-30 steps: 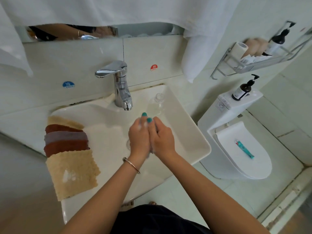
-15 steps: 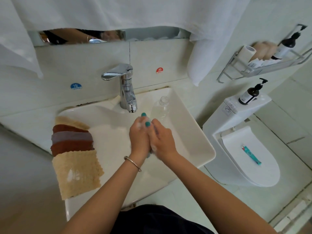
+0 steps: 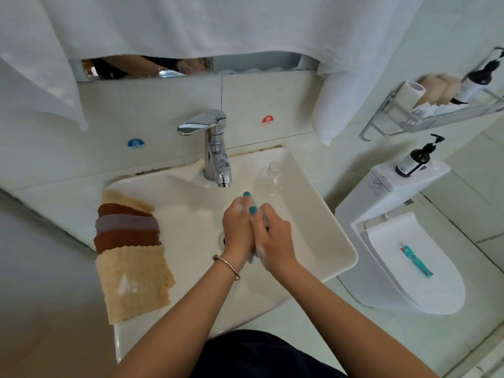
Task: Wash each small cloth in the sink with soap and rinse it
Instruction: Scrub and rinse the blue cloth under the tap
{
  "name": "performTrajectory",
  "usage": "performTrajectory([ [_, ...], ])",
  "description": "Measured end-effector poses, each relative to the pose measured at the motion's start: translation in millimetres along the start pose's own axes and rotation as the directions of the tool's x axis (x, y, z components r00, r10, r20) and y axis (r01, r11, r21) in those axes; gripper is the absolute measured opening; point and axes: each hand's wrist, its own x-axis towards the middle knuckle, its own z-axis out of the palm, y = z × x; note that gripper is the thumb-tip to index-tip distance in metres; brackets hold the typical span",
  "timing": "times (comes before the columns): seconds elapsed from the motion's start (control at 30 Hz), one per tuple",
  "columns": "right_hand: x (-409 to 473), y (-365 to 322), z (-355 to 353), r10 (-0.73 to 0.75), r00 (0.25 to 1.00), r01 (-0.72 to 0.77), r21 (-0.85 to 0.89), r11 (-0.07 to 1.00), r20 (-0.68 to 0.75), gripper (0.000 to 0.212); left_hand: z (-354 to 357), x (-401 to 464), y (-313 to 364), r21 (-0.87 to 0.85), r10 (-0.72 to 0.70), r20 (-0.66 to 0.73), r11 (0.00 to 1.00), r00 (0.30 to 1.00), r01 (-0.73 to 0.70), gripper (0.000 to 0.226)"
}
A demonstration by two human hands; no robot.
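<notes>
Room: a tiled bathroom; white towels (image 3: 191, 25) hang over a mirror strip behind the grip.
Sink: a white basin (image 3: 313, 203) under both hands, its drain (image 3: 221, 239) just left of the left wrist.
Faucet: chrome (image 3: 215, 148), beyond the grip; no water stream is visible.
Stickers: a blue "COLD" sticker (image 3: 136, 143) to the far left of the faucet, a red "HOT" sticker (image 3: 267, 120) to its right.
Clear bottle: lies in the basin (image 3: 268, 181) just beyond the fingertips.
Cloth stack: small cloths overlap along the sink's rim left of the grip; a beige cloth (image 3: 135, 279) nearest with white foam on it, then rust (image 3: 125, 240), grey (image 3: 126, 223), rust and beige.
Toilet: right of the grip, with a teal tube (image 3: 416, 260) on its lid (image 3: 425, 290) and a dark pump bottle (image 3: 416, 158) on the tank.
Wall rack: far right (image 3: 436, 118), holding rolls and another pump bottle.
Left hand: (image 3: 236, 227) pressed palm-to-palm against the right, fingers curled over it, a bangle (image 3: 227, 266) on the wrist.
Right hand: (image 3: 274, 241) closed against the left; suds and a sliver of pale grey cloth (image 3: 253, 256) show between the palms, most of it hidden.
</notes>
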Motion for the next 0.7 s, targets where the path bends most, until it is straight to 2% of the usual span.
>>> performTrajectory([
  [0.03,2,5,1,-0.082,0.996,0.084,-0.081,0.993,0.027,0.033,-1,-2,-1,-0.005,0.017,-0.003,1.0,1.0,-0.017,0.031],
  [0.1,16,6,-5,0.086,0.993,-0.079,-0.094,0.992,0.078,0.024,3,-15,-4,0.042,0.083,0.069,0.995,0.994,-0.086,0.029],
  [0.17,22,2,-6,0.138,0.989,-0.142,-0.086,0.986,-0.058,0.018,7,-18,-1,0.071,0.095,0.089,0.992,0.991,-0.101,0.031],
  [0.2,16,-1,-4,0.161,0.987,-0.161,-0.024,0.987,-0.028,0.021,6,-11,1,0.047,0.062,0.05,0.997,0.997,-0.064,0.031],
  [0.27,6,-4,-4,0.005,0.998,-0.002,-0.053,0.999,0.064,0.031,1,3,5,-0.044,0.0,-0.018,0.999,1.0,0.0,0.034],
  [0.3,6,-4,-6,-0.033,0.993,0.043,-0.091,0.995,0.111,0.031,1,3,7,-0.049,0.012,-0.015,0.999,1.0,-0.013,0.035],
  [0.37,23,-1,-17,0.123,0.986,-0.107,-0.137,0.985,0.111,0.022,9,-4,10,0.04,0.105,0.08,0.993,0.991,-0.109,0.034],
  [0.4,33,1,-20,0.198,0.979,-0.192,-0.122,0.974,0.043,0.017,13,-8,14,0.076,0.134,0.13,0.987,0.982,-0.145,0.034],
  [0.43,35,0,-22,0.204,0.979,-0.202,-0.14,0.969,0.001,0.013,15,-8,18,0.093,0.14,0.141,0.984,0.98,-0.154,0.035],
  [0.47,29,-2,-19,0.188,0.982,-0.186,-0.095,0.978,0.013,0.012,15,-1,22,0.093,0.13,0.116,0.986,0.985,-0.141,0.036],
  [0.53,13,-11,-18,0.03,0.994,-0.02,-0.088,0.996,0.108,0.016,9,11,26,0.031,0.09,0.025,0.995,0.996,-0.091,0.038],
  [0.57,11,-11,-18,-0.001,0.99,0.015,-0.094,0.995,0.14,0.018,6,11,26,0.001,0.092,0.007,0.996,0.996,-0.092,0.039],
  [0.6,15,-10,-20,0.02,0.989,0.0,-0.131,0.991,0.149,0.018,6,5,24,0.002,0.114,0.02,0.993,0.993,-0.114,0.038],
  [0.7,31,-6,-23,0.179,0.983,-0.174,-0.121,0.977,0.033,0.017,12,-13,17,0.106,0.174,0.127,0.976,0.976,-0.188,0.036],
])
